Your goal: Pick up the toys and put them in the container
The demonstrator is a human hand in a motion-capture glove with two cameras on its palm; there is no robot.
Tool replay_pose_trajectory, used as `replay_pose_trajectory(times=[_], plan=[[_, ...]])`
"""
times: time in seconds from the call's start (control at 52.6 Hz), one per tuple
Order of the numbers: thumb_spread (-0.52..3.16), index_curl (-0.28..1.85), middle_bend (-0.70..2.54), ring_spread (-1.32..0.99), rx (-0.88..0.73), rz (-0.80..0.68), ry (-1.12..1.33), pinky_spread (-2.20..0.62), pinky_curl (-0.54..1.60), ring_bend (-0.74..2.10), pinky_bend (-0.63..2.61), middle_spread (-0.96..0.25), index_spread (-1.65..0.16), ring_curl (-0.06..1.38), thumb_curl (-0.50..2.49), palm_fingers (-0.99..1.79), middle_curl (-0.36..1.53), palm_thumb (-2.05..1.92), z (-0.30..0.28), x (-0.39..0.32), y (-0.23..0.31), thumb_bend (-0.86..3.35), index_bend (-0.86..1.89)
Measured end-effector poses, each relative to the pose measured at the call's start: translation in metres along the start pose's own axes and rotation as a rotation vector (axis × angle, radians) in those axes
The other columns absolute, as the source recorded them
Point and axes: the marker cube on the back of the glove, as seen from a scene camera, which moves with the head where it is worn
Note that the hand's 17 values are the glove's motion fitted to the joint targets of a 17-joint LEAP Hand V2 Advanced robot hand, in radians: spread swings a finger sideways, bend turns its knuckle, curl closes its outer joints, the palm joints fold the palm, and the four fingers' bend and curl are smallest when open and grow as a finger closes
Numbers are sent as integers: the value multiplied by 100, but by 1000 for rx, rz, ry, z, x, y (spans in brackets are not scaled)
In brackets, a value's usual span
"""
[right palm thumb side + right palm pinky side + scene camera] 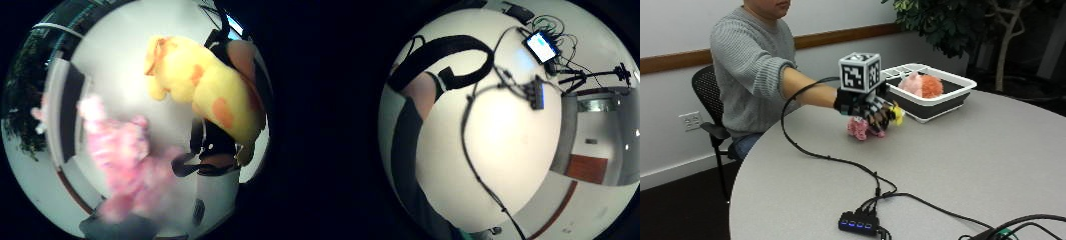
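Lifting a yellow toy (896,115) clear of the surface (959,165), our right hand (863,106) curls its fingers around the plush, ready, we judge, to carry it rightward. A pink toy (858,128) waits on the surface just below. Farther right, the white container (953,92) already holds pink and orange toys (923,85). We can read no labels or writing.

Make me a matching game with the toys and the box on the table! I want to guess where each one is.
Things:
1. yellow toy
2. pink toy
3. orange toy
4. container

Places:
A. inside the container
B. on the table, under the gloved hand
C. held in the gloved hand
D. on the table, by the plant

Pairs: 1-C, 2-B, 3-A, 4-D
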Motion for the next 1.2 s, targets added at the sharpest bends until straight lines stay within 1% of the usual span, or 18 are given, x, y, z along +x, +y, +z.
replay_pose_trajectory(times=[0.057, 0.133, 0.209, 0.266, 0.399, 0.532, 0.627, 0.741, 0.798, 0.893, 0.931, 0.988, 1.007, 1.045, 1.083, 1.14, 1.197], plan=[[149, 37, 79, -44, 54, -16, -62, -16, 26, 94, 71, -30, -37, 35, 45, 58, 53, 45, -35, -2, -5, 14, 20], [144, 38, 80, -45, 104, -31, -83, -17, 26, 95, 70, -30, -37, 35, 47, 59, 54, 47, -66, -8, -8, 13, 19], [141, 40, 81, -45, 130, -54, -81, -17, 26, 95, 69, -30, -38, 36, 49, 59, 55, 49, -88, -18, -11, 13, 19], [139, 40, 82, -46, 134, -73, -75, -18, 27, 95, 69, -31, -38, 36, 51, 59, 55, 50, -94, -27, -13, 12, 19], [135, 42, 82, -46, 110, -135, -110, -18, 27, 96, 68, -31, -38, 36, 54, 59, 56, 51, -92, -70, -22, 10, 19], [133, 43, 83, -46, 82, -164, -158, -18, 28, 97, 68, -31, -38, 36, 55, 59, 57, 52, -89, -151, -47, 8, 19], [134, 44, 84, -46, 69, -198, -146, -18, 28, 97, 66, -31, -38, 37, 54, 59, 57, 49, -84, -207, -58, 6, 18], [138, 43, 84, -46, 68, -245, -96, -18, 29, 99, 66, -31, -38, 37, 53, 59, 57, 48, -79, -247, -64, 4, 17], [139, 43, 84, -46, 75, -242, -93, -18, 29, 99, 67, -31, -37, 37, 52, 58, 57, 47, -78, -254, -67, 4, 17], [141, 43, 84, -46, 66, -187, -85, -18, 30, 99, 67, -31, -37, 38, 51, 57, 57, 47, -71, -253, -73, 3, 17], [141, 43, 84, -46, 42, -174, -75, -18, 30, 100, 67, -31, -37, 38, 50, 57, 57, 46, -65, -251, -75, 2, 17], [143, 43, 85, -46, -29, -213, -95, -18, 30, 99, 66, -31, -37, 37, 49, 56, 57, 45, -55, -247, -71, 1, 17], [143, 43, 84, -46, -50, -229, -82, -17, 30, 98, 66, -31, -37, 37, 48, 53, 57, 43, -51, -244, -70, 0, 17], [141, 45, 73, -43, -71, -258, -14, -13, 33, 93, 72, -31, -37, 37, 46, 31, 54, 36, -43, -232, -69, -4, 17], [139, 46, 62, -40, -84, -282, -17, -10, 36, 89, 78, -30, -36, 37, 43, 14, 51, 28, -37, -230, -66, -6, 17], [137, 45, 50, -37, -106, -303, -121, -7, 37, 85, 84, -29, -36, 36, 41, 6, 47, 22, -34, -236, -59, -5, 17], [136, 44, 45, -35, -111, -321, -114, -5, 36, 83, 86, -29, -36, 33, 40, 6, 45, 19, -31, -231, -54, -4, 17]])
